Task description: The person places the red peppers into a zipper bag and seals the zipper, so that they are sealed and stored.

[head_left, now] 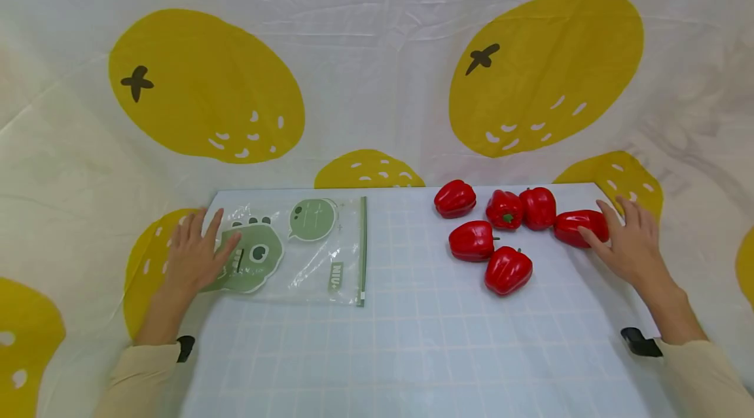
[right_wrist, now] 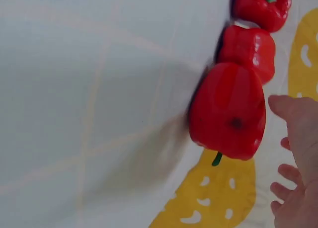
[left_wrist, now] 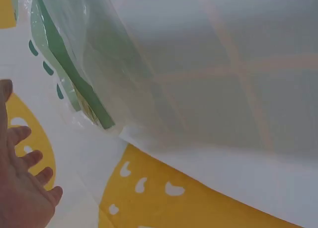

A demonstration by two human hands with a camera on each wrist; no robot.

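Observation:
A clear zip bag [head_left: 312, 274] printed with a green cartoon creature and a speech bubble lies flat at the table's left; its green zip edge faces right. My left hand [head_left: 193, 253], fingers spread, is over the bag's left end in the head view. The left wrist view has that hand [left_wrist: 27, 173] apart from the bag [left_wrist: 67, 59]. My right hand [head_left: 633, 241] is beside the rightmost red bell pepper [head_left: 580, 228], its fingers spread. A gap shows between this pepper [right_wrist: 228, 111] and the right thumb in the right wrist view. Neither hand holds anything.
Several more red bell peppers, such as the nearest one [head_left: 508, 271], lie grouped on the table's right half. The pale gridded tabletop [head_left: 406, 339] ends at a back edge. Behind and around it hangs a white cloth [head_left: 377, 78] with yellow fruit prints.

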